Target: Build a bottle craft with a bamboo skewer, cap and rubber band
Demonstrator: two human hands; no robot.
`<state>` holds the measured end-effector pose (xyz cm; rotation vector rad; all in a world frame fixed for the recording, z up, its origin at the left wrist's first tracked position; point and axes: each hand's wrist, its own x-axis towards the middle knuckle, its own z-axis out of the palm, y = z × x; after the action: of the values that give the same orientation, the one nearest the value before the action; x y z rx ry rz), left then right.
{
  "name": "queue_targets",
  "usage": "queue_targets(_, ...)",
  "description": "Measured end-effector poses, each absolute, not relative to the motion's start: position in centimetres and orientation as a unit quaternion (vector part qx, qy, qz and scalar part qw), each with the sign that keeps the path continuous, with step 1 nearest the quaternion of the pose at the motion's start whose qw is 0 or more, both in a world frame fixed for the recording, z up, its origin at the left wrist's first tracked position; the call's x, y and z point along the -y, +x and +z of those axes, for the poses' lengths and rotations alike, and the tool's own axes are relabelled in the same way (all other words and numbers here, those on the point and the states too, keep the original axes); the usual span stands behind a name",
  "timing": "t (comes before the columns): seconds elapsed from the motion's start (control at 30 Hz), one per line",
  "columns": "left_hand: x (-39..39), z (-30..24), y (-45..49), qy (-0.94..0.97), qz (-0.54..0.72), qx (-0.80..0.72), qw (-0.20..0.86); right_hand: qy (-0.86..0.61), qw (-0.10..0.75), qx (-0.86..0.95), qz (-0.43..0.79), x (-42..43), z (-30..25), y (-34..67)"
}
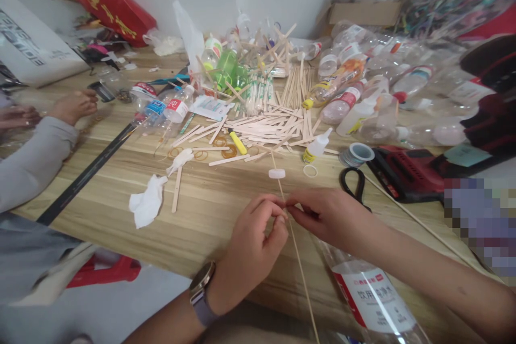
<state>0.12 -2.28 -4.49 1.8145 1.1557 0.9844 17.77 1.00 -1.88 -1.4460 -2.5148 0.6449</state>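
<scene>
A long thin wooden skewer point(299, 258) runs from the near edge up past both hands, with a white bottle cap point(277, 173) threaded near its far end. My left hand point(258, 236), a watch on its wrist, pinches the skewer below the cap. Just beside it, the fingertips of my right hand point(318, 209) close on the same skewer. Under my right forearm lies a clear plastic water bottle point(374, 301) with a white and red label.
Craft sticks point(270, 129) are heaped ahead, with several plastic bottles point(346, 75) behind. A glue bottle point(316, 146), tape roll point(356, 155), black-handled scissors point(352, 183) and a red power tool point(403, 172) stand right. A crumpled tissue point(148, 201) lies left, near another person's hand point(74, 106).
</scene>
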Motion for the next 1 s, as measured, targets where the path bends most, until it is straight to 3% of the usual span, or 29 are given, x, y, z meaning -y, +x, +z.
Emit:
queue_targets(0.3,2.0,-4.6,0.1,0.662,0.394,-0.462,0.439,-0.472,0.082,0.848,0.226,-1.0,-1.9,17.8)
queue_targets(0.63,0.4,-5.1,0.7,0.311,0.493,-0.427,0.692,-0.450,0.121,0.848,0.255,-1.4,-2.0,17.9)
queue_targets(1.0,-0.1,-4.7,0.6,0.335,0.477,-0.377,0.720,-0.458,0.125,0.824,0.309,-1.5,-1.4,17.3)
